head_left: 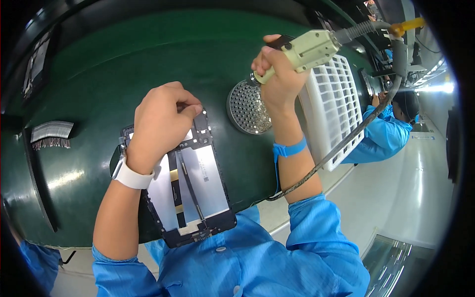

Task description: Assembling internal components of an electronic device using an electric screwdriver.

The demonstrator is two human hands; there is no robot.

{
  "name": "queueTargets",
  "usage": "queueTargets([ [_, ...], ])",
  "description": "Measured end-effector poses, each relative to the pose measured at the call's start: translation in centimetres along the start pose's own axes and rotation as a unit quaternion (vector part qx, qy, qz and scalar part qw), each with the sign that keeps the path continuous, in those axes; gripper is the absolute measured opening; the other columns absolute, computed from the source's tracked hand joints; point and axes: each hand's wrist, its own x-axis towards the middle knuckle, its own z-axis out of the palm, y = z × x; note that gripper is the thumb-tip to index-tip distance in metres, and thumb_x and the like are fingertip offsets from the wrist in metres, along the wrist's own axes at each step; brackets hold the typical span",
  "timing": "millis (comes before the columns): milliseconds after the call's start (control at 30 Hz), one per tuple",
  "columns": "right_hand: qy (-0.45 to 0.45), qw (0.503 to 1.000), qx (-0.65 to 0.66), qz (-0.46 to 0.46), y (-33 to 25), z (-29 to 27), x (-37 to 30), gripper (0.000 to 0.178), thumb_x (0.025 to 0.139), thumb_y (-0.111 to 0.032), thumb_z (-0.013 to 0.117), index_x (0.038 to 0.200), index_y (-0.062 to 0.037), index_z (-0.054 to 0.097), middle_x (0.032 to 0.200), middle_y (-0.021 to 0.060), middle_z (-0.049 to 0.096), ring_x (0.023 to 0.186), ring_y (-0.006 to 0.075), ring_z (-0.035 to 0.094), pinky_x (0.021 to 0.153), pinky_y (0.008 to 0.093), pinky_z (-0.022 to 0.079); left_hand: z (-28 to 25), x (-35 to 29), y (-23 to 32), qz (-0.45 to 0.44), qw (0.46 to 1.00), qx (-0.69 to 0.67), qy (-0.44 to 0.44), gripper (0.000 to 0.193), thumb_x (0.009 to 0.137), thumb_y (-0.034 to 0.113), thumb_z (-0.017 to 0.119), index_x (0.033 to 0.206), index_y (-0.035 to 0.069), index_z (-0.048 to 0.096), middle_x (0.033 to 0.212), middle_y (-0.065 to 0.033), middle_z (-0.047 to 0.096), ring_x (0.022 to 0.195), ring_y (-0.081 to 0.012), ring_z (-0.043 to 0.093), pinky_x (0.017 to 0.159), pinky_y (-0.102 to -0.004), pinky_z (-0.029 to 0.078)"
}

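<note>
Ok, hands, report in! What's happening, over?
Right hand gripping pale tool. Left hand at upper end of black-framed panel. Cable crossing in front of right forearm.

Smooth plastic-cased electric screwdriver [313,49]

Desk [118,64]: dk green top w/ glare at L. Near edge, ctr: panel [213,183], components up, lower end past desk edge. Dish [243,101], rd: R of panel, nr its upper end; holed insert, loose screws [262,115] on its R side. Rack [318,121], wht, slotted: R of dish. L side: strips [52,130], bundled, nr blk bar [37,183]. Far L: dk frame [37,67].
</note>
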Motion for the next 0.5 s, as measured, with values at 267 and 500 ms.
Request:
queueTargets([
  [267,0.009,0.999,0.030,-0.004,0.96,-0.13,0.52,0.009,0.078,0.005,0.061,0.087,0.0051,0.061,0.062,0.0065,0.056,0.046,0.0136,0.052,0.046,0.0282,0.044,-0.12,-0.02,0.02,0.002,1.000,0.013,0.001,0.011,0.082,0.011,0.070,0.085,0.005,0.078,0.083,-0.0077,0.068,0.080,-0.0251,0.067,0.073,-0.0374,0.052],
  [500,0.006,1.000,-0.010,0.007,0.43,0.09,0.41,0.013,0.080,0.001,0.061,0.092,0.0060,0.061,0.058,0.0068,0.050,0.047,0.0159,0.048,0.050,0.0334,0.045,0.08,0.02,0.10,0.016,1.000,-0.014,0.009,0.010,0.082,0.004,0.073,0.089,-0.002,0.076,0.079,-0.0090,0.064,0.073,-0.0199,0.062,0.068,-0.0318,0.048],
])
